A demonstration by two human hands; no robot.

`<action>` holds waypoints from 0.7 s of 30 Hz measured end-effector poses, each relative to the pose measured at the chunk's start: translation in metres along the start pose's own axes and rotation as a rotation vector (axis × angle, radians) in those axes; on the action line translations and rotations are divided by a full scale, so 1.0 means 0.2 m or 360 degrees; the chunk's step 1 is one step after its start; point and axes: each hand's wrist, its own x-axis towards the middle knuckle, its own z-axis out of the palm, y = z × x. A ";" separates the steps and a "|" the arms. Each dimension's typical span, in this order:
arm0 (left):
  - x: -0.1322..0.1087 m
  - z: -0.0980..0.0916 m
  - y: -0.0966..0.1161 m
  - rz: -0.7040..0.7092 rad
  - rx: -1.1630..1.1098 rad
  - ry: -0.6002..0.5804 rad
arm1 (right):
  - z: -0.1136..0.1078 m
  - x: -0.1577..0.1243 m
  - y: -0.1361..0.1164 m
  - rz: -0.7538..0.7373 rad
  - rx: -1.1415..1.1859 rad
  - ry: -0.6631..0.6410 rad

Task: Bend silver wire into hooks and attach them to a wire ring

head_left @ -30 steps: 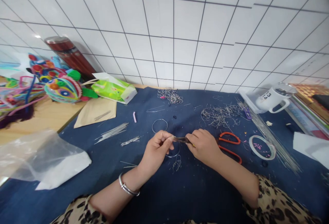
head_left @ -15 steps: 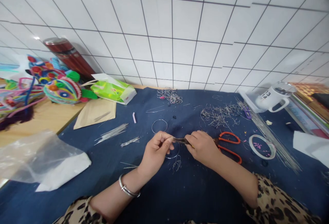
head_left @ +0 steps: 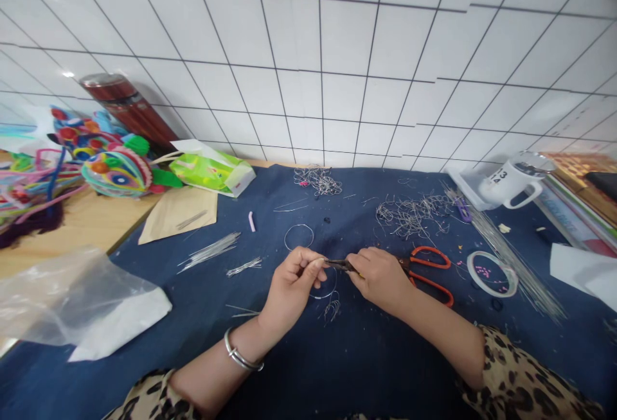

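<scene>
My left hand (head_left: 294,282) is closed, thumb and forefinger pinching a thin wire whose held part is mostly hidden by the fingers. Round wire loops show on both sides of it: one wire loop (head_left: 285,238) above the fingers, another wire loop (head_left: 334,285) below. My right hand (head_left: 378,279) is wrapped around dark-jawed pliers (head_left: 339,264), their tips meeting the left fingertips. Just right of that hand lie orange-handled scissors (head_left: 450,264), partly covered by it. A small tangle of wire (head_left: 331,307) rests below the hands.
Cut wire bundles (head_left: 212,252) lie left on the blue cloth (head_left: 337,368). Tangled wire heaps (head_left: 414,216) sit farther back. To the right are a clear ring-shaped dish (head_left: 513,288) with pink bits, long wires (head_left: 525,272) and a white mug (head_left: 511,182). A plastic bag (head_left: 72,291) lies left.
Almost nothing differs. Both hands and the pliers keep the same place and grip; the whole view has shifted very slightly.
</scene>
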 end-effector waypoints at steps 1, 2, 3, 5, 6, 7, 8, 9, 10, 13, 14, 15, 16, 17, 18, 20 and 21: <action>0.00 0.00 0.00 -0.0002 -0.0004 -0.0003 | 0.00 0.00 0.00 0.0000 0.0005 -0.0002; 0.00 0.00 0.00 -0.0003 -0.0010 -0.0005 | 0.00 0.00 0.00 -0.0001 0.0012 -0.0004; 0.00 0.00 0.00 -0.0005 -0.0016 -0.0004 | -0.01 0.00 0.00 -0.0001 0.0020 -0.0006; 0.00 0.00 0.00 -0.0006 -0.0026 -0.0001 | -0.01 0.00 0.00 0.0004 0.0034 -0.0013; 0.00 0.00 0.00 -0.0005 -0.0031 0.0001 | -0.01 0.00 0.00 0.0006 0.0039 -0.0018; 0.00 0.00 0.00 -0.0004 -0.0034 0.0003 | -0.02 0.00 0.00 0.0006 0.0042 -0.0022; 0.00 0.00 0.00 -0.0003 -0.0037 0.0004 | -0.02 0.00 0.00 0.0005 0.0043 -0.0026; 0.00 0.00 0.00 -0.0001 -0.0040 0.0005 | -0.02 0.00 0.00 0.0004 0.0045 -0.0026; 0.00 0.00 -0.01 0.0000 -0.0043 0.0006 | -0.02 0.00 0.00 0.0002 0.0047 -0.0024; 0.00 0.00 -0.01 -0.0003 -0.0049 0.0002 | -0.02 0.00 0.00 -0.0002 0.0051 -0.0012; 0.00 0.00 -0.01 -0.0004 -0.0051 0.0003 | -0.02 0.00 0.00 -0.0004 0.0051 -0.0010; 0.00 0.00 -0.01 -0.0005 -0.0053 0.0005 | -0.02 0.00 0.00 -0.0006 0.0051 -0.0007; 0.00 0.00 -0.01 -0.0005 -0.0054 0.0006 | -0.02 0.00 0.00 -0.0008 0.0051 -0.0002; 0.00 0.00 -0.01 -0.0005 -0.0055 0.0005 | -0.02 0.00 0.00 -0.0009 0.0050 0.0004; 0.00 0.00 0.00 -0.0004 -0.0058 0.0008 | -0.02 0.00 0.00 -0.0011 0.0050 0.0011; 0.00 0.00 0.00 -0.0008 -0.0059 0.0010 | -0.01 0.00 0.00 -0.0016 0.0047 0.0020; 0.00 0.00 0.00 -0.0011 -0.0058 0.0009 | -0.01 0.00 0.00 -0.0019 0.0045 0.0023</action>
